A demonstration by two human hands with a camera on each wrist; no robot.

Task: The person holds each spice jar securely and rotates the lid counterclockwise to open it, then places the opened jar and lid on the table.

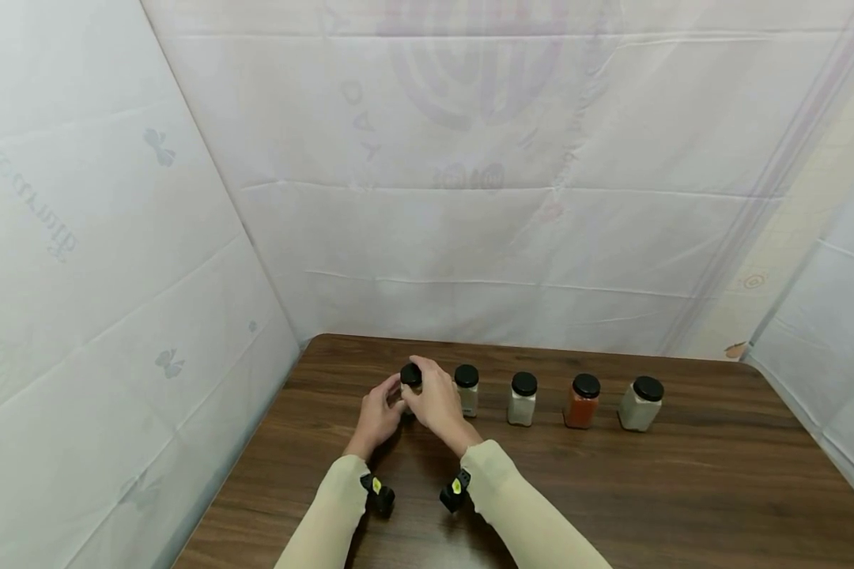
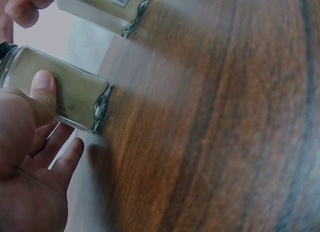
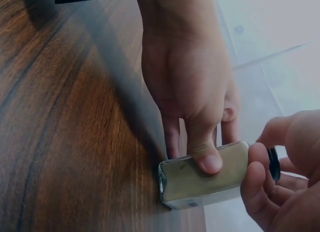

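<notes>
At the left end of a row of jars stands a square glass spice jar [image 2: 75,87] of greenish-tan powder, its base at the tabletop. My left hand [image 1: 379,412] grips the jar's body from the left, the thumb [image 2: 44,92] pressed along its near face. From the right and above, my right hand [image 1: 437,399] holds the jar's top, fingers curled about the black lid [image 3: 273,163]. In the head view, both hands cover most of this jar, and only its lid shows well between them.
To the right stand other black-lidded jars: a pale one [image 1: 467,399], another pale one [image 1: 522,408], an orange-red one [image 1: 581,408] and a greyish one [image 1: 639,411]. All are on a dark wooden table [image 1: 683,490], with white printed sheets [image 1: 470,237] hung behind and beside it.
</notes>
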